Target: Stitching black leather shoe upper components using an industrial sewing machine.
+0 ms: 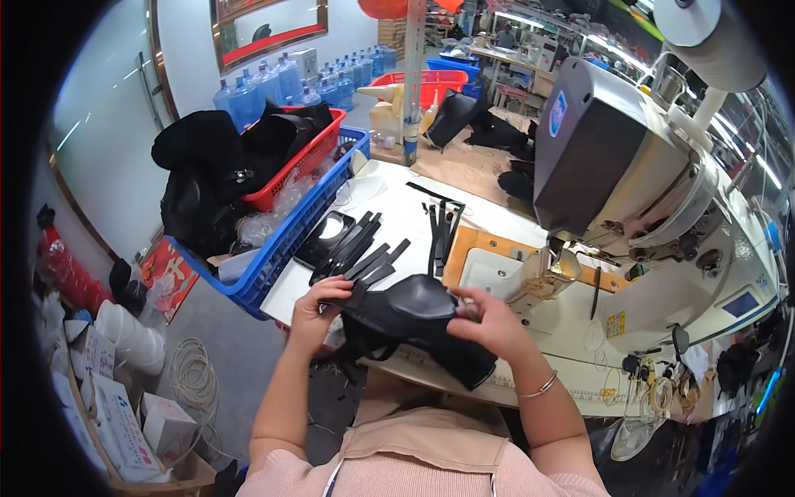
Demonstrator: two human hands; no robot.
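Observation:
A black padded piece with a smooth moulded cap, looking like a knee pad (pixel 416 296), is held over the near edge of the white table. My left hand (pixel 319 313) pinches its left end, where a black strap lies. On the right, my right hand (pixel 490 321) grips the edge beside the cap, fingers closed on it. The lower part of the pad hangs toward me. Just beyond it lie several cut black straps (pixel 358 246), next to a dark phone-like object with a shiny screen (pixel 330 232). More thin black strips (pixel 441 236) rest farther right.
An industrial sewing machine (pixel 613 157) stands at the right, its head near my right hand. Left of the table, a blue basket (pixel 273 265) and a red basket (pixel 310 153) hold black padded pieces (pixel 203 157). Behind are several blue water jugs (pixel 267 85).

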